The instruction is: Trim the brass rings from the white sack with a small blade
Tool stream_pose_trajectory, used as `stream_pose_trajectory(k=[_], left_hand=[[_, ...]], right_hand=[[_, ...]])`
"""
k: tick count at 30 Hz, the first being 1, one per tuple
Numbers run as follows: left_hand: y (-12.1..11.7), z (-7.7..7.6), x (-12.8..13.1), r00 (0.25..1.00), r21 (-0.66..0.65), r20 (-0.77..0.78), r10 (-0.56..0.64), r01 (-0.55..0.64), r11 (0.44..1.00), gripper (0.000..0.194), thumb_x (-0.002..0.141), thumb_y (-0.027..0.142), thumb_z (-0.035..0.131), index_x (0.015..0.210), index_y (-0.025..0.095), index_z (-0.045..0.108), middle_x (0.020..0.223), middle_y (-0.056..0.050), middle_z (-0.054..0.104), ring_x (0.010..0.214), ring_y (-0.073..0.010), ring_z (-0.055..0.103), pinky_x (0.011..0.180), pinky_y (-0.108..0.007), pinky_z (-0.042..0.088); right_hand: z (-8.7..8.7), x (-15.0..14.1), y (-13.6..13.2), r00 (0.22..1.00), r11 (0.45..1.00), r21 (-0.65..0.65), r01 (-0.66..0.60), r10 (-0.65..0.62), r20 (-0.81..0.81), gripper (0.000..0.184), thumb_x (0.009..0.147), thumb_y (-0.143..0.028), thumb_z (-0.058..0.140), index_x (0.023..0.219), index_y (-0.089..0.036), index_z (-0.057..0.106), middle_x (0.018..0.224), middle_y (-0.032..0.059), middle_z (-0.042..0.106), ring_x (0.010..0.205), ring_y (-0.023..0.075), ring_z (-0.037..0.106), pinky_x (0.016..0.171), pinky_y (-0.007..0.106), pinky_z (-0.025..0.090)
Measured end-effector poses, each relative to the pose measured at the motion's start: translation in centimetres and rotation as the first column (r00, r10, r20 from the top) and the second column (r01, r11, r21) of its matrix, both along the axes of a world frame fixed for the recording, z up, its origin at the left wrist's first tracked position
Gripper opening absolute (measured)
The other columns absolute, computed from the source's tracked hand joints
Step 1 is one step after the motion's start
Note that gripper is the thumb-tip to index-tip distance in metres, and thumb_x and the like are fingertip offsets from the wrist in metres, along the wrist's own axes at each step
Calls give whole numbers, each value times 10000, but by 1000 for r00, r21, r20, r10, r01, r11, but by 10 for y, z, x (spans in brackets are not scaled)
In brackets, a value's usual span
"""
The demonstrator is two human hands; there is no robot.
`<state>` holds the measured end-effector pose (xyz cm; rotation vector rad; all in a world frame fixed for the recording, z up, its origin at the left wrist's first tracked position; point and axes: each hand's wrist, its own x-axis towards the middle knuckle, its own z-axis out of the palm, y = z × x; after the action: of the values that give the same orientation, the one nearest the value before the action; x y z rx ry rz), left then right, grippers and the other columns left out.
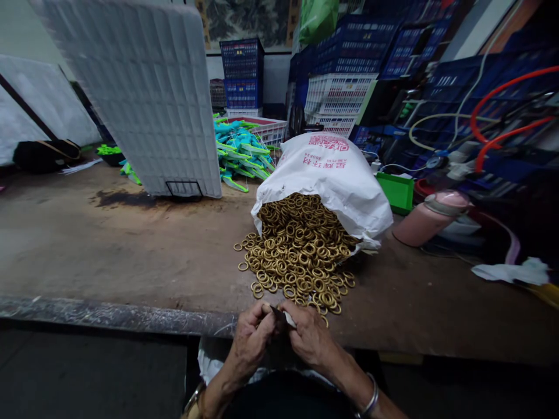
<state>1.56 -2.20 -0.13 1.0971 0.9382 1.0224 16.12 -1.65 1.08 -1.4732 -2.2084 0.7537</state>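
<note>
My left hand [253, 333] is closed in a pinch near the table's front edge; what its fingertips hold is too small to make out. Close beside it, my right hand [311, 336] grips a small knife [279, 315], dark in the blade with white at the grip. The blade meets the left fingertips. Just beyond both hands lies a heap of brass-coloured rings [301, 265], spilling from the mouth of a white woven sack [325, 166] with red print. The sack rests on its side.
A tall white padded panel [144, 99] stands on the wooden table [109, 250] at left. Turquoise and green pieces [244, 148] are piled behind it. To the right are a green tray [395, 192], a pink bottle [430, 218] and orange hoses [489, 110]. Blue crates [242, 64] are stacked behind.
</note>
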Motion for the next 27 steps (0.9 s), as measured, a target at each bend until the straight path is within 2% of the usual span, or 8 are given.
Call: stream_pose_trajectory(k=[4, 8, 11, 14, 16, 18, 22, 27], left_hand=[[-1, 0, -2, 1000, -13, 17, -20, 20, 1000, 314, 766, 436, 512, 632, 160, 448, 559, 44, 421, 469, -51, 319, 442, -175, 256], [-9, 5, -6, 997, -119, 60, -53, 59, 991, 338, 746, 454, 536, 607, 163, 435, 503, 58, 415, 412, -37, 300, 398, -167, 221], [-15, 12, -8, 971, -253, 232, -58, 118, 960, 301, 744, 424, 561, 641, 172, 432, 462, 73, 399, 364, -29, 275, 359, -157, 187], [-14, 19, -9, 908, -383, 419, 7, 170, 908, 246, 758, 386, 560, 701, 176, 443, 485, 72, 414, 347, -22, 255, 332, -146, 173], [-10, 21, -11, 873, -440, 484, 61, 182, 879, 229, 766, 373, 553, 723, 171, 454, 542, 51, 459, 361, -21, 278, 328, -140, 179], [-6, 19, -12, 851, -460, 518, 89, 189, 868, 220, 777, 363, 540, 731, 162, 465, 623, 19, 512, 389, -23, 323, 331, -136, 193], [-4, 6, -15, 843, -451, 525, 114, 161, 878, 188, 808, 317, 500, 743, 141, 494, 772, -40, 568, 448, -33, 387, 349, -141, 236], [-5, -2, -17, 846, -444, 510, 157, 102, 890, 186, 804, 319, 493, 749, 143, 517, 765, -40, 567, 459, -45, 403, 350, -152, 251]], right_hand=[[-4, -1, -1, 998, 1000, -16, -2, 3, 70, 304, 593, -47, 344, 789, -221, 499, 642, -14, 573, 596, 134, 504, 535, 234, 245], [-15, 4, 2, 970, 998, 14, 62, -64, 233, 307, 587, -60, 376, 818, -206, 515, 667, 7, 596, 601, 143, 514, 534, 247, 228], [-20, 12, 6, 928, 985, 48, 168, -174, 329, 273, 623, -72, 394, 833, -188, 522, 645, 18, 598, 580, 146, 517, 528, 252, 217], [-19, 17, 10, 912, 967, 87, 241, -256, 319, 281, 642, -41, 395, 844, -188, 525, 657, 19, 609, 603, 141, 535, 540, 245, 226], [-17, 16, 13, 895, 948, 125, 294, -319, 313, 260, 676, -43, 401, 849, -192, 526, 681, 19, 622, 618, 140, 546, 550, 243, 230], [-16, 13, 16, 878, 934, 153, 324, -357, 319, 211, 726, -80, 416, 868, -195, 521, 690, 17, 628, 620, 143, 554, 553, 246, 229], [-18, 4, 20, 858, 936, 184, 300, -350, 376, 164, 763, -152, 468, 918, -193, 499, 759, 31, 641, 664, 161, 573, 554, 259, 222], [-25, -2, 23, 820, 930, 211, 301, -366, 440, 154, 796, -133, 422, 907, -198, 507, 793, 39, 644, 693, 166, 575, 569, 267, 223]])
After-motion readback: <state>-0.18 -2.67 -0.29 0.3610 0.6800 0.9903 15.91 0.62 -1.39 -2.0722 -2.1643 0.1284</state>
